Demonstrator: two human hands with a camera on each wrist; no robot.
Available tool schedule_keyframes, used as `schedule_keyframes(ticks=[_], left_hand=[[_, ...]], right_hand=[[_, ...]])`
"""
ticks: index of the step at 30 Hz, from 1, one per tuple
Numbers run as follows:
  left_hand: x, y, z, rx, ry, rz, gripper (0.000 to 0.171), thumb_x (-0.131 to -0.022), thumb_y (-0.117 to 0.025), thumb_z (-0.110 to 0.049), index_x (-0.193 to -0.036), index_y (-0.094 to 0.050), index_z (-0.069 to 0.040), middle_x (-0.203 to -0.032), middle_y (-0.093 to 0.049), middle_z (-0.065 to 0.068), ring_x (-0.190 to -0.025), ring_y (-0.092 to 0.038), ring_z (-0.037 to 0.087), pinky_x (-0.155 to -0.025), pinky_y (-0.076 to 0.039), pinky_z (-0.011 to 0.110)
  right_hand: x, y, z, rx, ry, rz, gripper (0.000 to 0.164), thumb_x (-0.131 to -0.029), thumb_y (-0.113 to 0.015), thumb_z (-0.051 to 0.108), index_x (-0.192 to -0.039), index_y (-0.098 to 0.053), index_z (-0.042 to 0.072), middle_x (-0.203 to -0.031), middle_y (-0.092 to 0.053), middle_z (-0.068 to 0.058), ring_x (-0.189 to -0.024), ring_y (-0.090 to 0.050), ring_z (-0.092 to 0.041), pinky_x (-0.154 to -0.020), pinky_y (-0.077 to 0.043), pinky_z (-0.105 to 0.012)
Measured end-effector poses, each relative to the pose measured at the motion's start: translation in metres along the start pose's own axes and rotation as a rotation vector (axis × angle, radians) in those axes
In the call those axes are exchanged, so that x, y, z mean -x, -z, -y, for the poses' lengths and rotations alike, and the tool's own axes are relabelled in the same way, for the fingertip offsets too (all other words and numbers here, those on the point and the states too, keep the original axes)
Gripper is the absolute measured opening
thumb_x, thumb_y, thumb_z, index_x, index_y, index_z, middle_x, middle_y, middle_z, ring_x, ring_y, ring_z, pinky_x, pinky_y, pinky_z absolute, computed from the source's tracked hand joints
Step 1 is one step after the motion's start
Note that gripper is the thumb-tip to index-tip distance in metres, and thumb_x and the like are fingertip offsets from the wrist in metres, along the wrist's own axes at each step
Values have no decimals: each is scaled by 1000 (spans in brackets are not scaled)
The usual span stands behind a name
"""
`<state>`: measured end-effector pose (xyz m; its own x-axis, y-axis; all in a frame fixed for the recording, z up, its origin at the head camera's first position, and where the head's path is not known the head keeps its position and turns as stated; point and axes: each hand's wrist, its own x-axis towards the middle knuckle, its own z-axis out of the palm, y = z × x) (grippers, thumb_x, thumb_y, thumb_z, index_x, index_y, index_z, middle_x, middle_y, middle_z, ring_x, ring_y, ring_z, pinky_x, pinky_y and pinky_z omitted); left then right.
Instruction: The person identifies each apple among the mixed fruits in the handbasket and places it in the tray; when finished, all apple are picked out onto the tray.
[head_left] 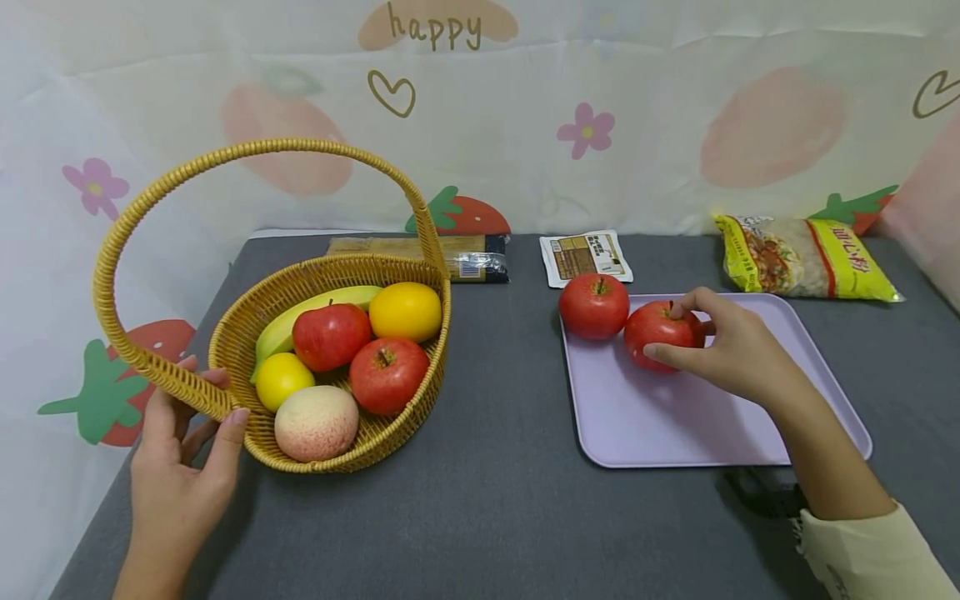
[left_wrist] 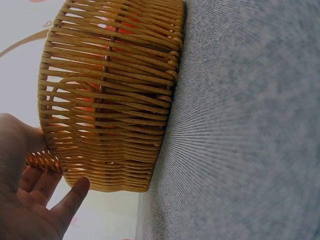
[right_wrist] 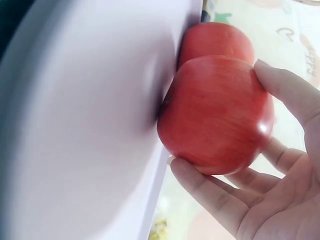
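Observation:
My left hand point(head_left: 180, 479) holds the wicker basket point(head_left: 408, 429) at the left base of its arched handle, thumb on the rim. Inside the basket lie a banana point(head_left: 281, 329), a red apple point(head_left: 332, 337), another red apple point(head_left: 388, 377), an orange-yellow fruit point(head_left: 405, 312), a yellow fruit point(head_left: 284, 381) and a peach point(head_left: 317, 423). On the right, my right hand point(head_left: 738, 350) grips a red apple point(right_wrist: 215, 112) at the lilac tray point(head_left: 630, 425). Another red apple point(head_left: 594, 307) sits beside it at the tray's far left corner. The right wrist view shows thumb and fingers around the gripped apple.
Behind the basket lies a long flat package point(head_left: 468, 260). A small white and brown packet point(head_left: 587, 257) is behind the tray, and a yellow bag point(head_left: 810, 258) lies at the back right. A dark object point(head_left: 761, 496) is partly hidden under the right forearm.

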<state>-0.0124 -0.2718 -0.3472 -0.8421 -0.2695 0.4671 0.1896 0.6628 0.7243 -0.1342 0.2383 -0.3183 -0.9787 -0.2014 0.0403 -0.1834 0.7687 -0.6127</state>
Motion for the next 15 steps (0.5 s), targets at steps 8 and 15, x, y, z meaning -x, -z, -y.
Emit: schedule_keyframes(ticks=[8, 15], left_hand=[[0, 0, 1, 5, -3, -2, 77, -85, -71, 12, -151, -42, -15, -127, -59, 2, -119, -55, 6, -86, -45, 7], [0, 0, 0, -7, 0, -3, 77, -85, -71, 12, -151, -42, -16, -127, -59, 1, -118, -55, 4, -85, -45, 7]], right_hand=[[-5, 1, -1, 43, -13, -3, 48, -83, -83, 32, -112, -55, 5, -105, -63, -19, -92, -54, -34, -66, -49, -38], [-9, 3, -1, 52, -34, 6, 51, -84, -83, 33, -114, -55, 4, -105, -62, -19, -93, -52, -34, -66, -48, -38]])
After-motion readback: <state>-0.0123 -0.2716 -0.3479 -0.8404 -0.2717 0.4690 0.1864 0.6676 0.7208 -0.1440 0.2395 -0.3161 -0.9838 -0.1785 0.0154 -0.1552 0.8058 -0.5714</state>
